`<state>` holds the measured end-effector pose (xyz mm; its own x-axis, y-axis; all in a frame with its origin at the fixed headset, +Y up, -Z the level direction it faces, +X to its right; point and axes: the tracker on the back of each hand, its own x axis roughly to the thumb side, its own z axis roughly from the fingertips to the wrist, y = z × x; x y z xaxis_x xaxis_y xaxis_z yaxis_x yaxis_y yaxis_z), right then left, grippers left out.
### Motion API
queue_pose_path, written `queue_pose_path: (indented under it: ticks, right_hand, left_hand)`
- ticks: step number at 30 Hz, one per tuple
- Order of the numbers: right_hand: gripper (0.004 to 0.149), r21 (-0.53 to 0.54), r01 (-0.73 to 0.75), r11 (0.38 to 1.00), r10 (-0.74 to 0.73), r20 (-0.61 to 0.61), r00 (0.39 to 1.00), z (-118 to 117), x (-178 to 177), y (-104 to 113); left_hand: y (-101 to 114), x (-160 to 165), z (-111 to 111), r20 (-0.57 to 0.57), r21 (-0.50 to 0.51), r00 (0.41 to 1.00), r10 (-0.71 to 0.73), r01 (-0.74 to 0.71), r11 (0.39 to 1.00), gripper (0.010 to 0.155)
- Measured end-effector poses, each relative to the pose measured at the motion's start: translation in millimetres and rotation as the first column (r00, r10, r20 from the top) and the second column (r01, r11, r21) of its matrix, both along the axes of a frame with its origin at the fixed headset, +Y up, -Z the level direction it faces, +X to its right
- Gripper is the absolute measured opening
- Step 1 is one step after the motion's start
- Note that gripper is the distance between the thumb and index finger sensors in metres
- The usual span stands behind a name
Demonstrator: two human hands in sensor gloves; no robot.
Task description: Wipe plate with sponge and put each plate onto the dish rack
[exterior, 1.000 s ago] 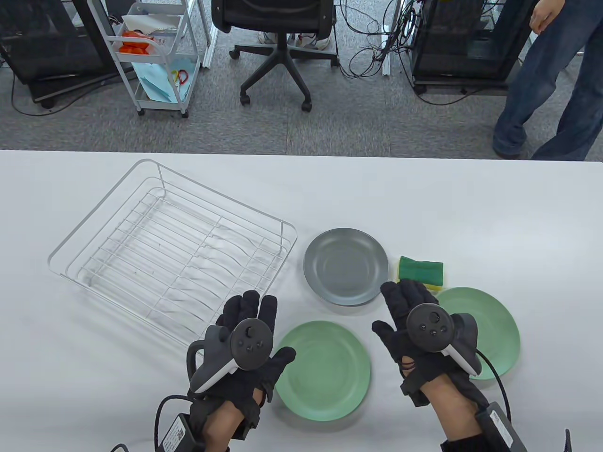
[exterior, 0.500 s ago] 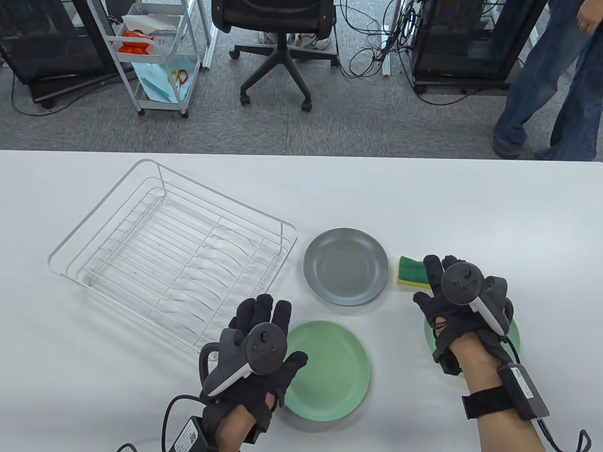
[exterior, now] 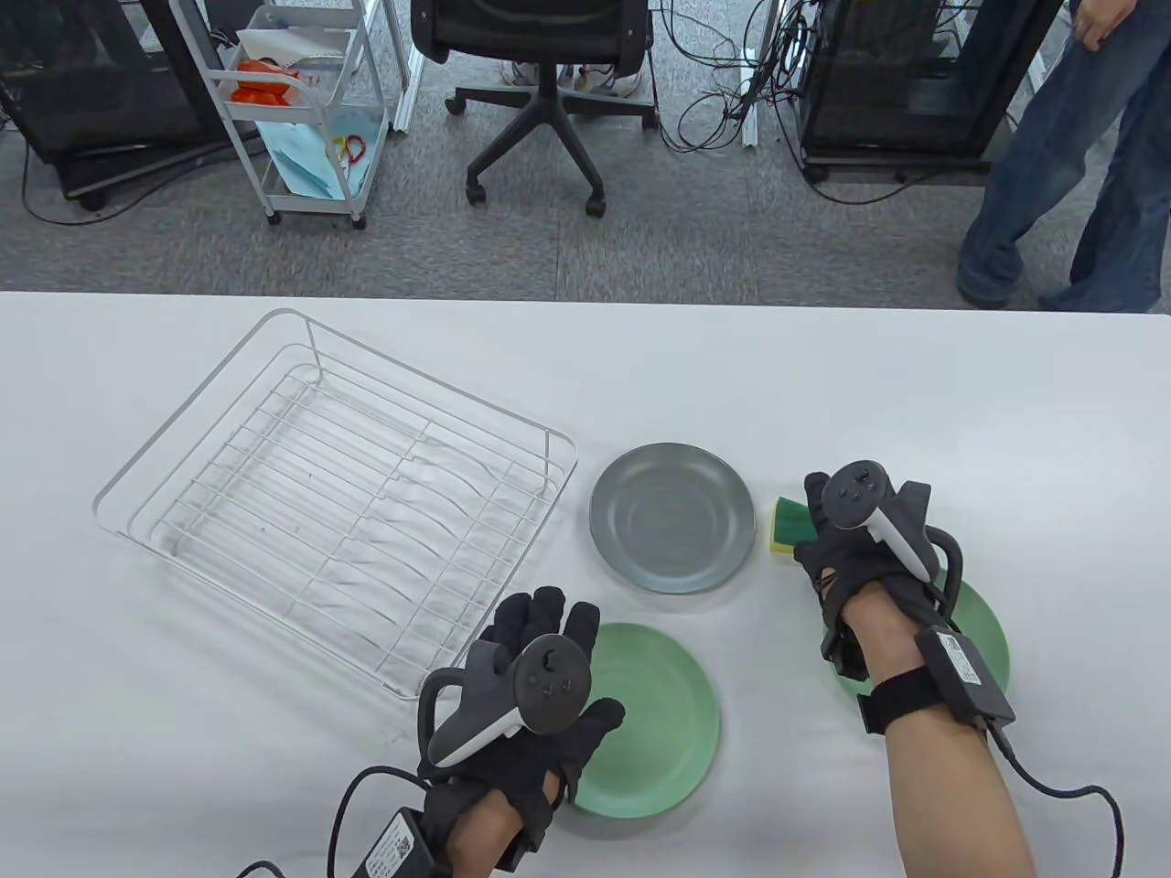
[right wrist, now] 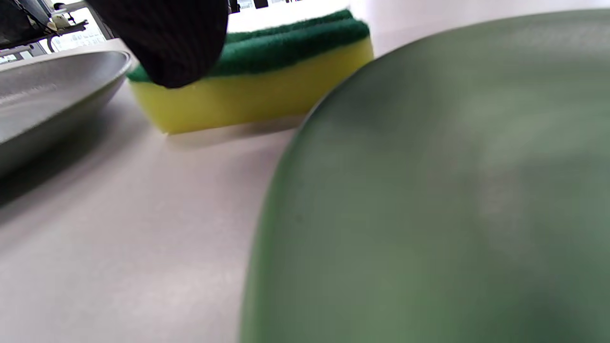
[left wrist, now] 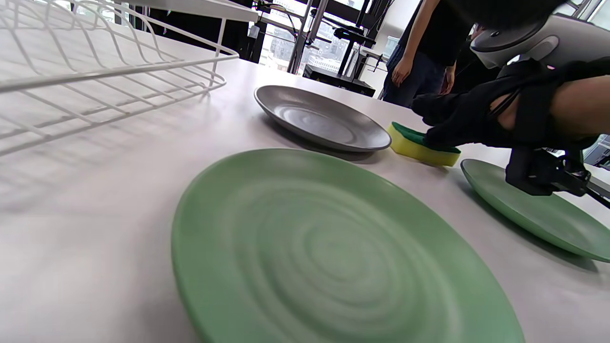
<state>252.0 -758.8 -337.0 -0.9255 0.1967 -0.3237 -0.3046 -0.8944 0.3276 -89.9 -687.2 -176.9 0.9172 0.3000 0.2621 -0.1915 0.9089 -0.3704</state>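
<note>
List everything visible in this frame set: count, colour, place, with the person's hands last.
white wire dish rack: 1, white, table's left half, holds no plates.
round grey plate: 1, grey, table centre, right of the rack.
round green plates: 2, green; one near the left hand, one under the right forearm.
yellow-and-green sponge: 1, beside the grey plate.
white table: 1.
office chair, white cart, bystander's legs: on the floor beyond.
left hand: black glove, over the green plate's edge.
right hand: black glove, fingers on the sponge.

White table (exterior: pixel 915 384): dish rack (exterior: pixel 334 498), grey plate (exterior: pixel 672 530), two green plates (exterior: pixel 654 722), sponge (exterior: pixel 789 529).
</note>
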Motion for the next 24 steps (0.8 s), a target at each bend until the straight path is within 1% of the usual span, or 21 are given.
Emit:
queue_pose_path:
  ticks: [3, 6, 11, 14, 16, 20, 22, 24]
  right_hand:
    - [0.078, -0.049, -0.009, 0.999, 0.008, -0.006, 1.0, -4.1, -2.8, -10.9]
    - [0.076, -0.076, -0.031, 0.997, 0.031, -0.003, 1.0, -6.1, -5.9, -16.3]
    - [0.071, -0.083, -0.064, 0.995, 0.063, -0.013, 0.998, -7.5, -9.0, -13.6]
    - [0.074, -0.067, -0.109, 0.992, 0.107, -0.028, 0.994, -6.5, -8.6, -11.1]
    - [0.074, -0.054, -0.098, 0.994, 0.097, -0.018, 0.995, -5.2, -7.4, -9.8]
    - [0.075, 0.003, -0.072, 0.997, 0.072, -0.016, 0.997, 0.0, -5.9, 2.9]
    - [0.073, 0.047, -0.043, 0.998, 0.044, -0.014, 0.999, 4.8, -5.4, 13.4]
    - [0.072, 0.103, -0.018, 0.995, 0.021, -0.028, 0.999, 14.6, -7.3, 28.6]
  left_hand:
    - [-0.5, 1.9, 0.5, 0.007, 0.0, 1.0, -0.003, 0.003, 1.0, 0.085]
    - [-1.3, 1.3, 0.5, 0.006, -0.006, 1.0, 0.001, -0.001, 1.0, 0.086]
    - [-1.3, -0.2, 0.3, 0.001, -0.006, 1.0, 0.015, -0.015, 1.0, 0.087]
    - [-1.4, 0.0, 0.3, 0.004, -0.01, 1.0, 0.018, -0.018, 1.0, 0.087]
    - [-2.7, 1.1, -0.5, 0.007, -0.009, 1.0, 0.026, -0.026, 1.0, 0.087]
    - [-3.3, 2.1, -0.7, 0.012, -0.01, 1.0, 0.025, -0.025, 1.0, 0.087]
    - [-3.9, 2.5, -1.4, 0.016, -0.011, 0.999, 0.032, -0.032, 0.999, 0.087]
    - [-5.9, 3.3, -2.6, 0.023, -0.012, 0.999, 0.044, -0.044, 0.999, 0.086]
